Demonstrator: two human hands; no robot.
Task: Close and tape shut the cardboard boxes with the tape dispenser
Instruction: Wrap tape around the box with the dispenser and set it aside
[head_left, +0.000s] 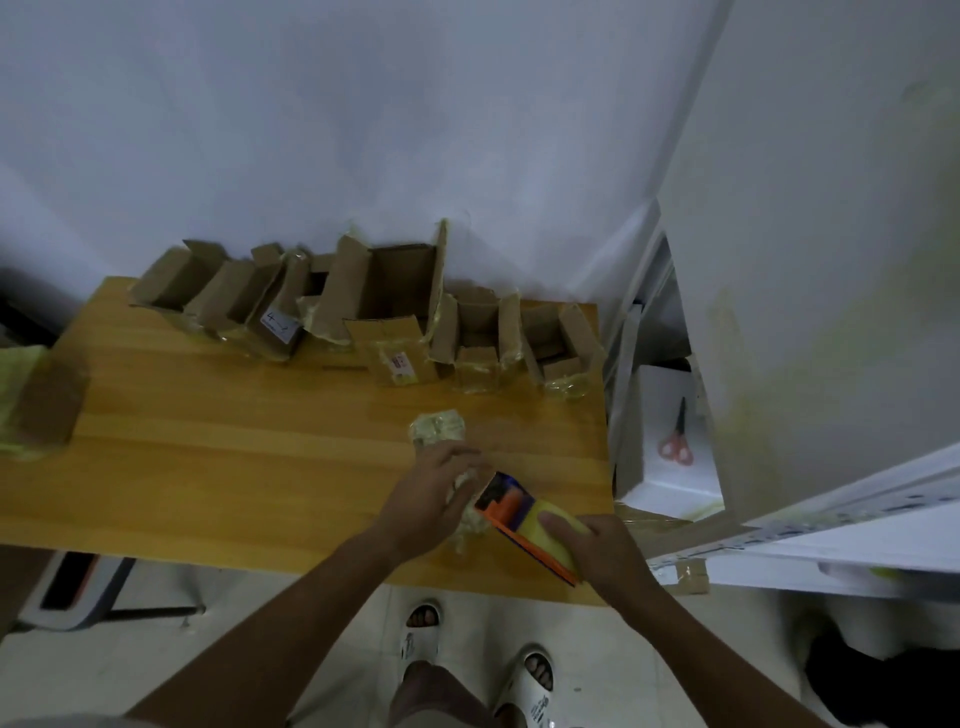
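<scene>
My right hand (602, 551) grips the orange and purple tape dispenser (519, 514) with its yellowish tape roll, held low over the near right part of the wooden table (208, 467). My left hand (431, 499) presses on a small box wrapped in yellowish tape (439, 428), which lies right in front of the dispenser's head. Several open cardboard boxes (384, 291) stand in a row along the table's far edge against the wall, flaps up.
A closed taped box (47, 405) sits at the table's left edge. Red-handled scissors (675, 441) lie on a white surface right of the table. White panels lean at the right. A chair base shows under the table's left side.
</scene>
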